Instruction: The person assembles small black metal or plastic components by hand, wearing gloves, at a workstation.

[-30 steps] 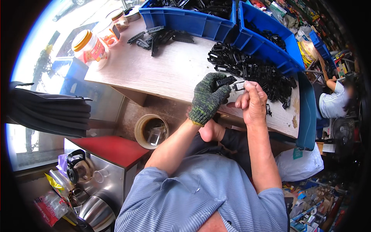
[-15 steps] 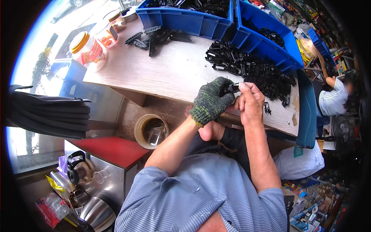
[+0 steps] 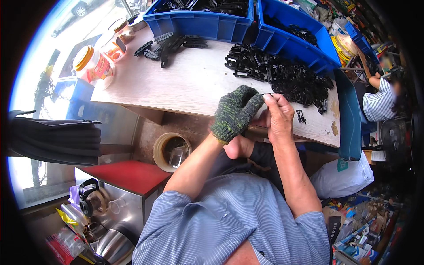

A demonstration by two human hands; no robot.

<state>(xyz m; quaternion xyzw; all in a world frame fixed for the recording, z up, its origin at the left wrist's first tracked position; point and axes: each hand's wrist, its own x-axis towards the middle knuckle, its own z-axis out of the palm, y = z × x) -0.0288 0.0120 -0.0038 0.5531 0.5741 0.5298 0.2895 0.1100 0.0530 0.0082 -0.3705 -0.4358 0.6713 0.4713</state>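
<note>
My left hand (image 3: 235,111), in a dark green knitted glove, is closed above the near edge of the table. A black plastic part seen in it half a second earlier is now hidden behind the gloved fingers. My bare right hand (image 3: 281,118) meets the glove's fingertips, its thumb and fingers pinched together; what is in the pinch cannot be made out. Beyond the hands lies a heap of black plastic parts (image 3: 282,76). One loose black part (image 3: 301,116) rests to the right of my right hand.
Two blue bins (image 3: 198,25) (image 3: 296,47) of black parts stand at the back. More black pieces (image 3: 170,46) and clear jars (image 3: 95,66) are on the table's left. Below are a bucket (image 3: 159,154) and a red-topped cabinet (image 3: 128,176). Another person (image 3: 379,102) is at far right.
The black part that showed between my hands is now covered by the glove. Both hands have turned slightly and stay together. The whole view has shifted a little.
</note>
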